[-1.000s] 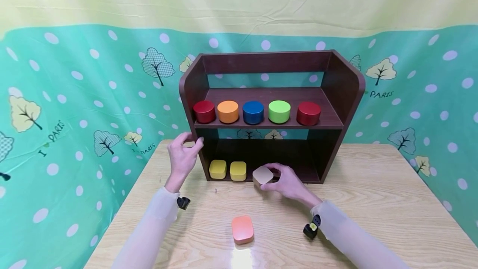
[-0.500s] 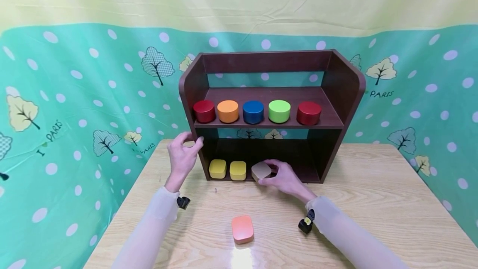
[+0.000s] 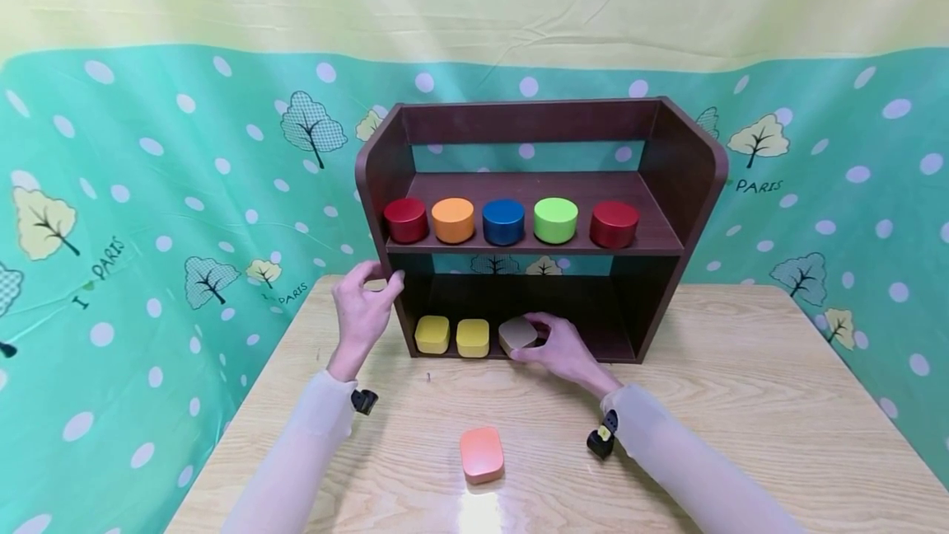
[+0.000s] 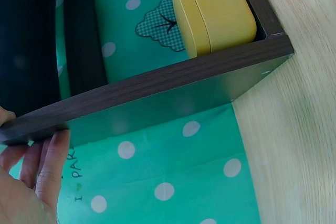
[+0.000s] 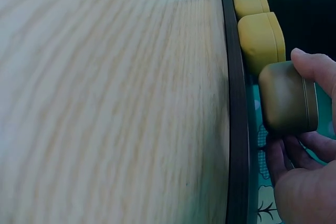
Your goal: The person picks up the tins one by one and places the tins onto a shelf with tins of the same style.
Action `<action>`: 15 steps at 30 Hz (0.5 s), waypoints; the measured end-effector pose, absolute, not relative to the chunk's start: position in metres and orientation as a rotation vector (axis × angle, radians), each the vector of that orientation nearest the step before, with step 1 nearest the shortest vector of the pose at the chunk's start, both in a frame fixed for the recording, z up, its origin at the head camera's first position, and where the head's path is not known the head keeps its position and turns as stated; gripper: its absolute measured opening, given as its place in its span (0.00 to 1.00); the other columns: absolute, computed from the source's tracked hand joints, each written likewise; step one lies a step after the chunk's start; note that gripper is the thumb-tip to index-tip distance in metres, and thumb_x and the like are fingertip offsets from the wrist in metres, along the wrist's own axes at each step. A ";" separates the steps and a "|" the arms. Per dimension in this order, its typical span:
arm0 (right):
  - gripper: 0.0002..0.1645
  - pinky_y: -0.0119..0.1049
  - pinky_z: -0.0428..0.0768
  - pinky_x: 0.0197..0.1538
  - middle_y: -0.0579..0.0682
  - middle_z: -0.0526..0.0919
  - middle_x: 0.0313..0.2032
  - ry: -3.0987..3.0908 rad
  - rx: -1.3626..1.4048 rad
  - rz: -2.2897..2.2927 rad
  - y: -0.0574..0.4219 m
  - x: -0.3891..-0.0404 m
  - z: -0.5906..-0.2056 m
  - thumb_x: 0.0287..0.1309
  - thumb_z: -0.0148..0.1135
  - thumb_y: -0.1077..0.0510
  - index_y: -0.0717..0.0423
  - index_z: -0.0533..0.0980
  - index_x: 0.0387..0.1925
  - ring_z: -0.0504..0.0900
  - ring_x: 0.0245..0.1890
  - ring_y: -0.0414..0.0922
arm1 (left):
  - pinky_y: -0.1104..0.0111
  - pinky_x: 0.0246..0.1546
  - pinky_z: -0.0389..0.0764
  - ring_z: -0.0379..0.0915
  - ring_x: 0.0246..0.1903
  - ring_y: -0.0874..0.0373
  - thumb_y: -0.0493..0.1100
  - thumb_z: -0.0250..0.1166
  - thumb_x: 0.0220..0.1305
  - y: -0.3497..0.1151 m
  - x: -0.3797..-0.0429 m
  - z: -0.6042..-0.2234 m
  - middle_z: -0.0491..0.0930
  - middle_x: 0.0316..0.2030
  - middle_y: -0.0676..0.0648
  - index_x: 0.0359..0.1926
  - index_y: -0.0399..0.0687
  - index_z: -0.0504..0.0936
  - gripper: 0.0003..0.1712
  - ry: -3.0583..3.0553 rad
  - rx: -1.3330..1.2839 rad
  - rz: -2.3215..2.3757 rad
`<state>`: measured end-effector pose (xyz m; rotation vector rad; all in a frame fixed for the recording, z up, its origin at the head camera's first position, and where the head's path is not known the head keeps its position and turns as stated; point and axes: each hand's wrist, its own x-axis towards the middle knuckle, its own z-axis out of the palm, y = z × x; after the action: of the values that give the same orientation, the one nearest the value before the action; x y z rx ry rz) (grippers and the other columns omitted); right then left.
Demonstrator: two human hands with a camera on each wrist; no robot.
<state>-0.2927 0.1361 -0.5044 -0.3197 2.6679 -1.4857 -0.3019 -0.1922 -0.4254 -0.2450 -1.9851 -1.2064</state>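
Observation:
A dark brown two-tier shelf (image 3: 534, 124) stands on the table. My left hand (image 3: 363, 311) grips its left side panel (image 4: 173, 87), thumb on one face and fingers on the other. In the lower compartment, my right hand (image 3: 567, 357) holds a grey-gold square tin (image 5: 286, 98) with rounded corners, thumb on one side and fingers on the opposite side. The tin is at the compartment's front, right of two yellow square tins (image 3: 473, 339), and its lid seam shows in the right wrist view.
Along the upper tier's front edge stand a dark red round tin (image 3: 405, 222), an orange one (image 3: 453, 221), a blue one (image 3: 503, 223), a green one (image 3: 555, 221) and another red one (image 3: 614, 226). A pink square tin (image 3: 482, 453) lies on the wooden table (image 3: 741, 402).
My right hand has moved slightly left and farther into the lower compartment with the grey-gold tin. The left hand stays on the shelf panel.

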 end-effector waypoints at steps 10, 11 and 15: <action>0.47 0.59 0.82 0.69 0.64 0.80 0.71 2.689 -0.279 -1.492 0.133 -0.297 -0.512 0.56 0.84 0.48 0.59 0.75 0.73 0.82 0.68 0.63 | 0.76 0.46 0.77 0.87 0.42 0.39 0.36 0.75 0.64 -0.192 -0.301 -0.425 0.92 0.38 0.34 0.38 0.36 0.91 0.05 -1.996 -0.238 -1.213; 0.47 0.59 0.82 0.68 0.64 0.81 0.71 2.692 -0.275 -1.489 0.133 -0.297 -0.512 0.56 0.84 0.48 0.59 0.75 0.73 0.82 0.68 0.62 | 0.75 0.46 0.78 0.87 0.42 0.39 0.36 0.75 0.64 -0.192 -0.301 -0.425 0.92 0.38 0.35 0.38 0.36 0.91 0.05 -1.996 -0.237 -1.214; 0.47 0.58 0.83 0.66 0.63 0.82 0.70 2.692 -0.260 -1.493 0.132 -0.298 -0.513 0.56 0.85 0.49 0.59 0.76 0.73 0.83 0.65 0.60 | 0.74 0.46 0.78 0.87 0.42 0.39 0.36 0.75 0.64 -0.192 -0.302 -0.425 0.92 0.37 0.35 0.38 0.35 0.90 0.05 -1.997 -0.232 -1.215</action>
<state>-0.2984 0.1321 -0.5131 -0.2598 2.6919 -1.4934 -0.3018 -0.1924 -0.4248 -0.2317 -1.9966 -1.2149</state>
